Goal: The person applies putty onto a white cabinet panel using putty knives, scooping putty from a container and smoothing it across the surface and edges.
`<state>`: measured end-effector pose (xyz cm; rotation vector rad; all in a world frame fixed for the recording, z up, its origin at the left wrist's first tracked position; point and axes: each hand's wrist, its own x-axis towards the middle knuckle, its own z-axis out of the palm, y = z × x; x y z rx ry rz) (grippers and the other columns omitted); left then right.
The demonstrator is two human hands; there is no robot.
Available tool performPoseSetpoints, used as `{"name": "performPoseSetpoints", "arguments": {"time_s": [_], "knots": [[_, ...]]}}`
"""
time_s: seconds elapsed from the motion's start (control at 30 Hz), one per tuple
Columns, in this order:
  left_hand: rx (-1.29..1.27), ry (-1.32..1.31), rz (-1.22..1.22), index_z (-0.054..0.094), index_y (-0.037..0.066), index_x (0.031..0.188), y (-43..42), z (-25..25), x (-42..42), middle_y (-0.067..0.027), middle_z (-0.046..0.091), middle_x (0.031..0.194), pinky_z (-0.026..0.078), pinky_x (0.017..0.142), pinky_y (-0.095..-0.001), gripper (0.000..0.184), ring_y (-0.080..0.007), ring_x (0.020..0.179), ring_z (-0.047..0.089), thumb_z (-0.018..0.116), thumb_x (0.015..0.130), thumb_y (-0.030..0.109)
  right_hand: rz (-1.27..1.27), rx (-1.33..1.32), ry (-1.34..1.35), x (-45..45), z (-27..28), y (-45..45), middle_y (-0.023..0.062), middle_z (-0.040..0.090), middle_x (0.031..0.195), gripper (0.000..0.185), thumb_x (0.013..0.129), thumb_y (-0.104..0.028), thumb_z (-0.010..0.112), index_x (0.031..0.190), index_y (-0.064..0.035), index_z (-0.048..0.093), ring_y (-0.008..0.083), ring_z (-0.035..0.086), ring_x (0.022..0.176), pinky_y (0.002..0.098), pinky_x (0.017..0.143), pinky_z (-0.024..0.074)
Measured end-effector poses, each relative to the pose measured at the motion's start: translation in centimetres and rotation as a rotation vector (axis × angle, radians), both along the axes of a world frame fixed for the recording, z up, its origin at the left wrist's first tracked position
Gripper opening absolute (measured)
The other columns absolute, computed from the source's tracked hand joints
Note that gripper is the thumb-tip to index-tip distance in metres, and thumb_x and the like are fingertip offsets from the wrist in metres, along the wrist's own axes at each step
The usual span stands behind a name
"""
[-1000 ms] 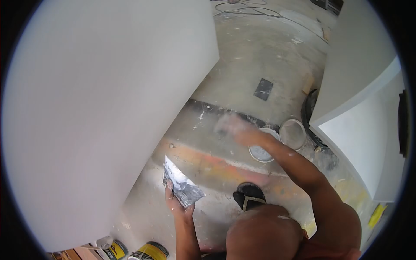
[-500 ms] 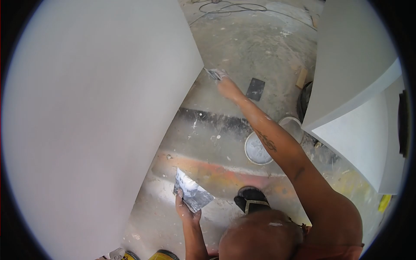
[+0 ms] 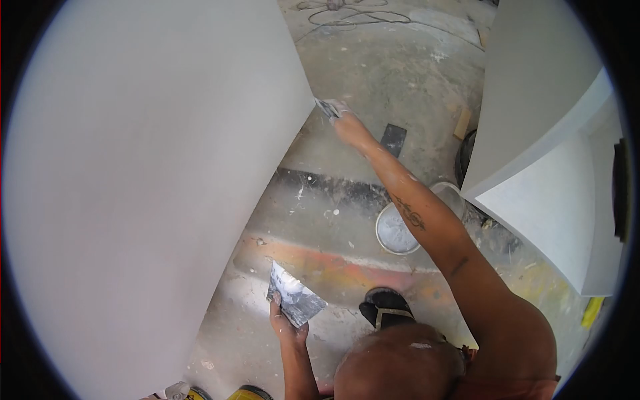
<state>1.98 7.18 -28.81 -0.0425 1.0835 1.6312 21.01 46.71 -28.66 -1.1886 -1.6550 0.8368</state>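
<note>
My left hand (image 3: 287, 325) grips a flat metal plate (image 3: 303, 308) by its lower left edge. Whitish putty is smeared over the plate's face. Stretched out ahead, my right hand (image 3: 347, 123) is closed round a putty knife (image 3: 326, 107), whose blade meets the corner edge of a large white panel (image 3: 160, 173). White residue coats the fingers of that hand. Its grip on the handle is partly hidden by the fingers.
Under my right forearm stands a bucket of whitish paste (image 3: 397, 230), with another round container (image 3: 448, 195) beside it. A dark flat piece (image 3: 394, 139) lies on the floor. A curved white structure (image 3: 553, 167) rises on the right. A sandalled foot (image 3: 387, 305) is below; a cable (image 3: 353, 13) coils at the back.
My right hand and the putty knife have shifted slightly up along the panel's corner. The left hand with the plate has stayed nearly still.
</note>
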Motion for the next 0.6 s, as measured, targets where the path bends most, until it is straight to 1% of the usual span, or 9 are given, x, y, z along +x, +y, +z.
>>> {"name": "performPoseSetpoints", "arguments": {"time_s": [0.07,0.1,0.17,0.27,0.4,0.47,0.5,0.57,0.6], "knots": [[0.011,0.001,0.0,0.049,0.007,0.135,-0.1,0.1,-0.1,-0.0084,0.063,0.121,0.05,0.096,-0.0417,0.047,-0.0257,0.109,0.062,0.06,0.093,0.027,-0.005,-0.084,0.131,-0.3,1.1,-0.4,0.0284,0.049,0.134,0.048,0.083,0.001,0.044,0.13,-0.0038,0.054,0.04,0.049,0.126,0.0401,0.109,0.0356],[0.001,-0.005,0.006,0.049,0.007,0.134,-0.2,0.2,-0.1,-0.0082,0.063,0.121,0.051,0.095,-0.0416,0.047,-0.0257,0.109,0.062,0.06,0.093,0.027,-0.003,-0.083,0.131,-0.4,1.8,-0.5,0.0284,0.049,0.134,0.048,0.083,0.001,0.044,0.13,-0.0038,0.054,0.04,0.049,0.126,0.0401,0.109,0.0356],[-0.003,-0.013,0.015,0.05,0.008,0.134,-0.3,0.1,-0.2,-0.0081,0.063,0.12,0.051,0.095,-0.0415,0.046,-0.0257,0.109,0.062,0.06,0.093,0.026,0.021,0.083,0.137,-0.4,3.7,-0.5,0.0276,0.048,0.135,0.049,0.083,0.001,0.043,0.13,-0.002,0.053,0.0393,0.049,0.125,0.0406,0.108,0.0354],[-0.005,-0.006,0.017,0.05,0.007,0.133,-0.7,-0.3,-0.4,-0.0083,0.063,0.119,0.051,0.094,-0.0411,0.046,-0.0254,0.108,0.063,0.06,0.093,0.026,0.023,0.121,0.22,-1.1,7.3,0.3,0.0266,0.049,0.133,0.048,0.083,0.0,0.041,0.13,0.0002,0.053,0.0389,0.048,0.125,0.0408,0.108,0.0357],[0.007,-0.03,0.022,0.051,0.007,0.132,-0.7,-0.3,-0.5,-0.0083,0.064,0.117,0.051,0.094,-0.0412,0.044,-0.0254,0.106,0.063,0.06,0.093,0.025,0.037,0.159,0.28,-1.6,13.7,0.6,0.026,0.05,0.133,0.049,0.083,-0.002,0.041,0.13,0.0003,0.053,0.0387,0.047,0.126,0.0405,0.108,0.036],[0.012,-0.033,0.024,0.051,0.007,0.132,-0.7,-0.2,-0.4,-0.0084,0.064,0.117,0.051,0.095,-0.0413,0.044,-0.0255,0.106,0.063,0.06,0.093,0.025,-0.085,0.241,0.224,-1.9,16.8,0.0,0.0262,0.05,0.134,0.052,0.081,-0.003,0.042,0.131,0.0019,0.053,0.0388,0.046,0.128,0.0401,0.108,0.036],[0.018,-0.036,0.018,0.051,0.007,0.132,-0.7,-0.2,-0.5,-0.0084,0.064,0.117,0.051,0.095,-0.0415,0.044,-0.0256,0.106,0.063,0.06,0.093,0.024,-0.084,0.246,0.223,-2.1,17.7,0.3,0.0262,0.05,0.134,0.052,0.081,-0.003,0.042,0.131,0.0019,0.053,0.0388,0.046,0.128,0.0401,0.108,0.036],[0.03,-0.04,0.012,0.051,0.006,0.132,-0.6,0.1,-0.5,-0.0084,0.064,0.118,0.051,0.095,-0.0417,0.044,-0.0257,0.106,0.063,0.06,0.093,0.024,-0.021,0.12,0.356,-2.3,19.5,1.0,0.0264,0.05,0.136,0.055,0.08,-0.003,0.043,0.134,0.0035,0.051,0.0388,0.045,0.13,0.0395,0.109,0.0348],[0.031,-0.049,0.005,0.051,0.006,0.132,-0.5,0.3,-0.5,-0.0085,0.064,0.118,0.051,0.095,-0.0419,0.043,-0.0258,0.107,0.063,0.059,0.093,0.024,-0.019,0.128,0.353,-2.3,20.0,1.2,0.0264,0.05,0.136,0.055,0.08,-0.003,0.043,0.134,0.0035,0.051,0.0388,0.045,0.13,0.0395,0.109,0.0348]]}}
